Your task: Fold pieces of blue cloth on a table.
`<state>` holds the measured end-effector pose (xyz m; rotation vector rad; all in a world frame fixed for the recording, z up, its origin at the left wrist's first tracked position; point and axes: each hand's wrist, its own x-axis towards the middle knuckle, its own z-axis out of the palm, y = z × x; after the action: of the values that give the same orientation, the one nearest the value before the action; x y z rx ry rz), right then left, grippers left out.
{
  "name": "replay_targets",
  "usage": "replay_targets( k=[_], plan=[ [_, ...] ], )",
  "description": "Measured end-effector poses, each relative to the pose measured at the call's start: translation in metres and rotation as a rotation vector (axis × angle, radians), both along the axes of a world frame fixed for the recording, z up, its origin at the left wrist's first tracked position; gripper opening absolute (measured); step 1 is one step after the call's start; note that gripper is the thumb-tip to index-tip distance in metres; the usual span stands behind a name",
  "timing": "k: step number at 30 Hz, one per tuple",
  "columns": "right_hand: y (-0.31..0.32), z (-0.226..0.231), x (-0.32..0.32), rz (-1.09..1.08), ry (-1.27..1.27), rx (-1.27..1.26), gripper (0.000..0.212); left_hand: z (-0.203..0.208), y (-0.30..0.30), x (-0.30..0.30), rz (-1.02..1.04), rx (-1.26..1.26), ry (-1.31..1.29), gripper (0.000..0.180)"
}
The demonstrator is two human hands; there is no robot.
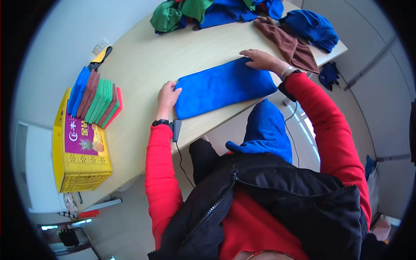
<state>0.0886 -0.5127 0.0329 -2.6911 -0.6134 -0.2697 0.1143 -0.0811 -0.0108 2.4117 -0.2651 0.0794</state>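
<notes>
Left hand (167, 96) placed against left end of folded blue cloth (225, 89), clenched or not cannot be told; right hand (262, 60) laid unclenched over far edge. Cloth spanned between both, long axis roughly hand-to-hand, neither nearer.

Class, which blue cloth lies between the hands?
The flat rectangle at the near table edge; the lap cloth is draped, far blue cloths crumpled, left blue cloths folded.

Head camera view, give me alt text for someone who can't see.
A person's left hand and right hand touch a folded blue cloth near opposite ends, on a pale table. Folded coloured cloths rise in a row from a yellow crate at left; loose cloths lie toward the far edge.
</notes>
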Motion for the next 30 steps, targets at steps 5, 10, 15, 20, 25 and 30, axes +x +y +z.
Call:
replay_targets(
  k=[5,10,15,20,25,30],
  plan=[
    [-0.001,0.003,0.015,0.031,0.199,0.055,0.036,0.027,-0.012,-0.028,-0.057,0.065,-0.198,0.019],
    [-0.004,0.018,0.003,0.094,0.142,0.063,0.027,0.057,-0.029,-0.090,-0.184,-0.013,-0.336,0.018],
    [-0.010,0.023,-0.019,0.160,-0.093,0.027,0.022,0.069,-0.038,-0.122,-0.238,0.005,-0.358,0.019],
    [-0.021,0.019,-0.036,0.133,-0.064,0.056,0.026,0.067,-0.020,-0.113,-0.272,0.030,-0.247,0.016],
    [-0.030,0.024,-0.054,0.036,0.054,0.131,0.019,0.071,0.008,-0.082,-0.202,-0.418,0.249,0.015],
    [-0.044,0.052,-0.087,0.106,0.347,0.346,0.016,0.078,0.026,-0.084,-0.309,-0.598,0.416,0.019]
  ],
)
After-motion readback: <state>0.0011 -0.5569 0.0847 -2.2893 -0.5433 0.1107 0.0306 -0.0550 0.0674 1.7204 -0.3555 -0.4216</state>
